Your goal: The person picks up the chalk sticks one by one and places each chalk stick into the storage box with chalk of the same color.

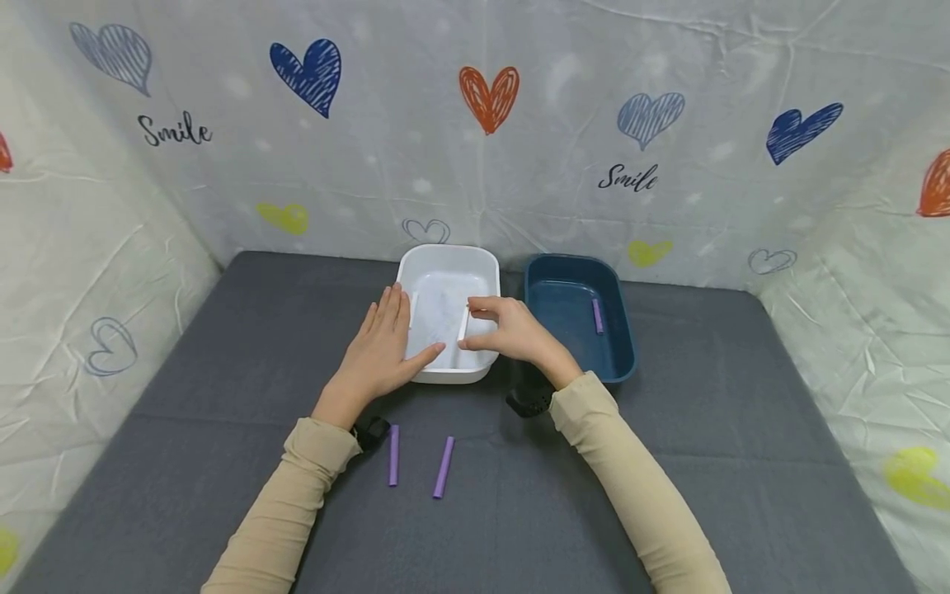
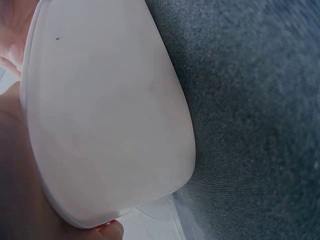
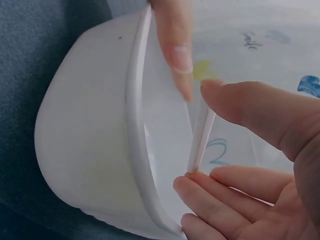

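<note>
Stick (image 1: 463, 324), white, sits pinched by my right hand (image 1: 519, 330) over the white tray (image 1: 449, 377); my straight-fingered left hand (image 1: 378, 346) blocks its left rim. Beside it, a blue tray (image 1: 628, 351) holds one purple stick (image 1: 597, 316); two purple rods (image 1: 443, 468) lie nearer on the table (image 1: 193, 462).

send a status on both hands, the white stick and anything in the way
Left hand against white bin, thumb over its interior. Right hand pinches white stick at the bin. Left thumb nearby, possible obstruction.

Creased pale backdrop (image 1: 393, 148), orange heart (image 1: 487, 103) top center, "Smile" lettering (image 1: 175, 129) upper left; dark gray tablecloth (image 1: 193, 421) across lower frame.
</note>
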`<state>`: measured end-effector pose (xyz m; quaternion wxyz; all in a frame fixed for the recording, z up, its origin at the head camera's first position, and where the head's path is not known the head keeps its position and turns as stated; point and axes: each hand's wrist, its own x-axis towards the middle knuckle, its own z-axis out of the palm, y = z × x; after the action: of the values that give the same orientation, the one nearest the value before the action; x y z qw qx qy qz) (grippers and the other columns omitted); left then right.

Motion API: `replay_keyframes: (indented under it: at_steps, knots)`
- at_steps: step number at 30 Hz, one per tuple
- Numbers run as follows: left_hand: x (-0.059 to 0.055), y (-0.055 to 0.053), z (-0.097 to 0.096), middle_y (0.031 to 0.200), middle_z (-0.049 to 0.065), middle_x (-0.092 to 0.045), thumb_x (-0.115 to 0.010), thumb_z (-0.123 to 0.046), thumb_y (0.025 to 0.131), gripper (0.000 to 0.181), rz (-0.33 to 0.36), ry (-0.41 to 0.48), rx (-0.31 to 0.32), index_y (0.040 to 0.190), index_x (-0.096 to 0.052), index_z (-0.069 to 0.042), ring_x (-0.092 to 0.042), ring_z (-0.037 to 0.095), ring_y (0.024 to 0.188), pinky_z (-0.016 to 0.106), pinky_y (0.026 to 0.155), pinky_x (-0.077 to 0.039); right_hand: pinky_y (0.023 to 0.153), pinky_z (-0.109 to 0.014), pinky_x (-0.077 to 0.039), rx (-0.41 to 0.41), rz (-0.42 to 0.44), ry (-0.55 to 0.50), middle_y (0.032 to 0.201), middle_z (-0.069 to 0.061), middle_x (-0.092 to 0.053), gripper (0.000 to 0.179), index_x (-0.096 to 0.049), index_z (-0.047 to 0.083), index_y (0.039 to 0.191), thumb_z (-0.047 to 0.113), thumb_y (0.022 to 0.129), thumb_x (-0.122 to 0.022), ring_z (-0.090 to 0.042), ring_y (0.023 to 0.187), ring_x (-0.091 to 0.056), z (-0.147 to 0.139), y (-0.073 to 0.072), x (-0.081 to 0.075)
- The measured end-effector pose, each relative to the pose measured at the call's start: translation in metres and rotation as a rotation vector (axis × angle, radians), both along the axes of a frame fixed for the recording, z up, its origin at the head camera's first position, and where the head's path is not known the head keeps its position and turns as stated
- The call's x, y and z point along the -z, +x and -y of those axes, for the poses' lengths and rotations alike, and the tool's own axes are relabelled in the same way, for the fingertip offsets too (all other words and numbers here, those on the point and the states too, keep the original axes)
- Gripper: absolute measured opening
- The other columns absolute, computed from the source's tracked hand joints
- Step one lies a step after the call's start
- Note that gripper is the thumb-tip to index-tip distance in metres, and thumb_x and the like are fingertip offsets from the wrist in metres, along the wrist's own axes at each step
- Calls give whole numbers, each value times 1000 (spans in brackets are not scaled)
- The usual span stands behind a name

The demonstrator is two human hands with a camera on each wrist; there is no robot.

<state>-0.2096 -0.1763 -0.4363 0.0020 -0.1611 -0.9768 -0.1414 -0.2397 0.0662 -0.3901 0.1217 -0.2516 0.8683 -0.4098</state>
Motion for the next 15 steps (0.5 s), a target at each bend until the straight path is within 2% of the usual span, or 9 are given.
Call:
replay_keyframes:
  at_steps: [15]
  knots:
    - [1, -1, -1, 163, 21, 10, -37, -72, 95, 106, -6, -11, 1, 155, -1, 8, 10, 32, 151, 49, 121, 0, 103, -39, -47, 68, 121, 25, 143, -15, -54, 72, -50, 1, 145, 26, 84, -79, -25, 129, -54, 11, -30, -4]
